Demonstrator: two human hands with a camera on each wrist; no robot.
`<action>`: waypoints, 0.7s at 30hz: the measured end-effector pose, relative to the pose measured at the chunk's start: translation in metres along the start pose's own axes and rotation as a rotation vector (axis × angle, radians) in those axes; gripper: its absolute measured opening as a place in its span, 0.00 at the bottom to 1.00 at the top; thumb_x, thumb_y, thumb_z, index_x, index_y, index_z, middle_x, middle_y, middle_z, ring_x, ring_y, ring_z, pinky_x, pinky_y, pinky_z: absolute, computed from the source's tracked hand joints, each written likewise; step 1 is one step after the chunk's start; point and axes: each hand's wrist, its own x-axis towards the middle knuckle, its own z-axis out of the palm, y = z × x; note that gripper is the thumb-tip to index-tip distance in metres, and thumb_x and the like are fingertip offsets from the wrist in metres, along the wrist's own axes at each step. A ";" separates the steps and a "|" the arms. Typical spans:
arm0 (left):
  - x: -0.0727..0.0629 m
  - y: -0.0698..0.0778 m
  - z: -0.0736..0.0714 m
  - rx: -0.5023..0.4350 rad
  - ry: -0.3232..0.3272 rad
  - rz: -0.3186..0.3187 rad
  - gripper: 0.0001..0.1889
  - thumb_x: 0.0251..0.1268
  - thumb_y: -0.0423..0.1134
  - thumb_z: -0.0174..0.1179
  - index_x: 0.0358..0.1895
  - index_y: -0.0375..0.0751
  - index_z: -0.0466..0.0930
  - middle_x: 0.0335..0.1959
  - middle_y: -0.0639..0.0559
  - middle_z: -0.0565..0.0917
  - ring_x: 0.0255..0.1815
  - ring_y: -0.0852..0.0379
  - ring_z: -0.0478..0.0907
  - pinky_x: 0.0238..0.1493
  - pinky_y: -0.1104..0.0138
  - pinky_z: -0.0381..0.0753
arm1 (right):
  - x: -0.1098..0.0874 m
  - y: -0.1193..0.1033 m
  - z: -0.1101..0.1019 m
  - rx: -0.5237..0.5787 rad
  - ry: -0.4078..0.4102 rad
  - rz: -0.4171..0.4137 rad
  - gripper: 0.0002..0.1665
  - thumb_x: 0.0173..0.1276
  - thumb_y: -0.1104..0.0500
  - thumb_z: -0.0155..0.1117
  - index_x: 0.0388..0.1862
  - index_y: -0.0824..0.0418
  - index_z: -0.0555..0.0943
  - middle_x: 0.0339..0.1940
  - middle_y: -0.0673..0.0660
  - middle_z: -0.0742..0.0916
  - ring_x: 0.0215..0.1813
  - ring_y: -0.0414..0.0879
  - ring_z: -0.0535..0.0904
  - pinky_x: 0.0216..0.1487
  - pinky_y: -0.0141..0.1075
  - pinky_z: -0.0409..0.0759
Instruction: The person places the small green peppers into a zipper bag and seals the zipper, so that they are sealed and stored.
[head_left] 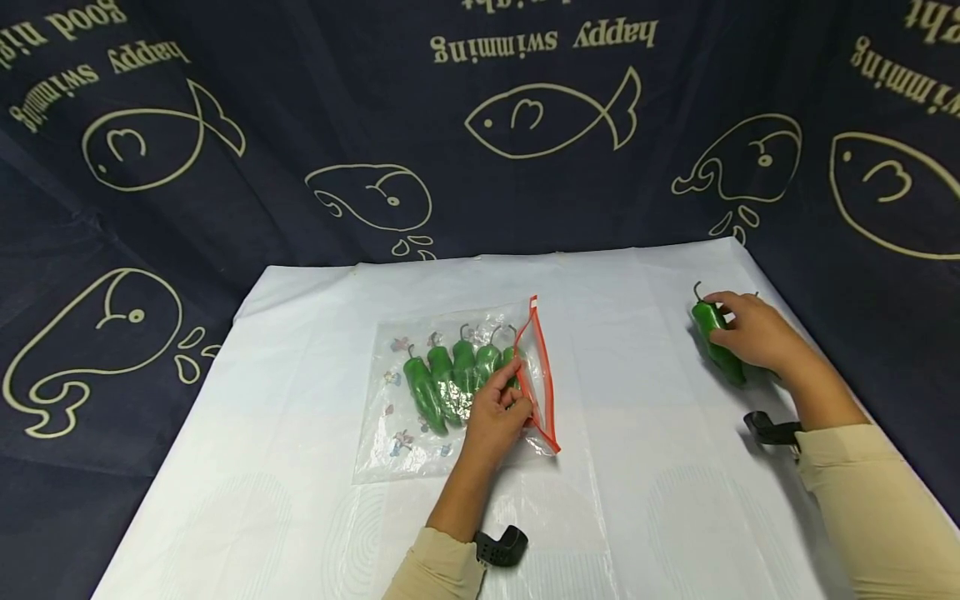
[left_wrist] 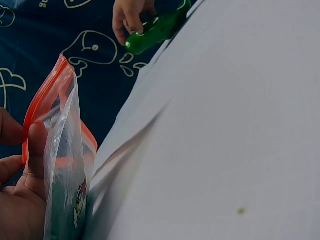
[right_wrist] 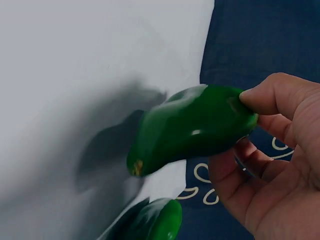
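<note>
A clear zip bag (head_left: 382, 462) with a red zip edge lies on the table, its mouth toward the right. Inside it several green peppers (head_left: 425, 394) lie side by side, stems pointing to the back. My left hand (head_left: 497, 417) pinches the bag's red edge; in the left wrist view a finger is inside the parted mouth. Over at the table's right side, my right hand (head_left: 753, 333) grips a green pepper (right_wrist: 192, 125) between thumb and fingers, just above the cloth. A second green pepper (right_wrist: 167, 220) lies beside it, mostly hidden by the hand in the head view.
A white cloth (head_left: 637, 517) covers the table. Dark blue fabric (head_left: 570, 208) printed with fish and whales hangs behind and at both sides. Each wrist wears a black band, one on the left (head_left: 502, 547) and one on the right (head_left: 768, 429).
</note>
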 end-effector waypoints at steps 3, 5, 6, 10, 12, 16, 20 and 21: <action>0.000 0.001 0.000 0.001 0.004 -0.004 0.36 0.54 0.20 0.51 0.72 0.37 0.68 0.23 0.52 0.77 0.19 0.61 0.75 0.19 0.72 0.74 | 0.000 -0.005 0.002 0.039 0.011 -0.008 0.33 0.65 0.64 0.62 0.68 0.71 0.66 0.56 0.79 0.73 0.50 0.69 0.75 0.36 0.49 0.79; 0.000 0.001 0.000 0.004 0.006 -0.004 0.36 0.54 0.20 0.51 0.72 0.37 0.68 0.23 0.52 0.77 0.19 0.61 0.75 0.19 0.72 0.74 | 0.000 -0.009 0.004 0.054 0.024 -0.016 0.33 0.65 0.64 0.63 0.68 0.71 0.67 0.55 0.78 0.74 0.50 0.69 0.76 0.36 0.47 0.79; 0.000 0.001 0.001 0.003 0.006 -0.003 0.36 0.54 0.20 0.51 0.72 0.37 0.68 0.23 0.52 0.77 0.19 0.61 0.75 0.19 0.72 0.74 | -0.001 -0.011 0.005 0.066 0.029 -0.023 0.33 0.65 0.64 0.63 0.68 0.71 0.67 0.55 0.78 0.74 0.50 0.69 0.77 0.36 0.47 0.79; 0.000 0.000 0.000 0.003 0.000 0.003 0.36 0.55 0.20 0.51 0.72 0.37 0.67 0.23 0.52 0.77 0.20 0.61 0.75 0.20 0.72 0.75 | 0.000 -0.018 0.010 0.115 0.034 -0.052 0.32 0.66 0.65 0.63 0.68 0.71 0.67 0.55 0.77 0.76 0.51 0.69 0.77 0.40 0.50 0.79; 0.000 -0.001 0.000 0.000 -0.002 0.005 0.36 0.55 0.20 0.51 0.72 0.37 0.67 0.23 0.52 0.77 0.20 0.61 0.75 0.20 0.71 0.75 | 0.000 -0.023 0.012 0.153 0.026 -0.071 0.32 0.67 0.65 0.62 0.68 0.72 0.67 0.56 0.77 0.76 0.52 0.69 0.76 0.43 0.53 0.79; 0.001 -0.002 0.000 0.001 -0.002 0.008 0.36 0.55 0.20 0.51 0.72 0.37 0.67 0.23 0.52 0.77 0.20 0.61 0.75 0.20 0.71 0.76 | 0.000 -0.035 0.015 0.178 0.020 -0.096 0.32 0.67 0.66 0.62 0.69 0.72 0.66 0.57 0.75 0.76 0.54 0.69 0.75 0.48 0.58 0.77; 0.001 -0.001 -0.001 0.000 -0.005 0.006 0.36 0.55 0.20 0.51 0.72 0.37 0.67 0.23 0.52 0.77 0.20 0.62 0.75 0.21 0.72 0.77 | 0.000 -0.046 0.019 0.174 0.024 -0.104 0.32 0.66 0.66 0.62 0.69 0.71 0.67 0.58 0.74 0.75 0.55 0.69 0.75 0.50 0.59 0.76; 0.000 -0.001 -0.001 -0.004 -0.005 0.006 0.36 0.56 0.20 0.51 0.72 0.37 0.67 0.23 0.52 0.77 0.19 0.61 0.75 0.21 0.72 0.77 | 0.000 -0.048 0.020 0.174 0.023 -0.105 0.32 0.67 0.66 0.62 0.69 0.70 0.67 0.58 0.73 0.75 0.55 0.68 0.75 0.50 0.59 0.76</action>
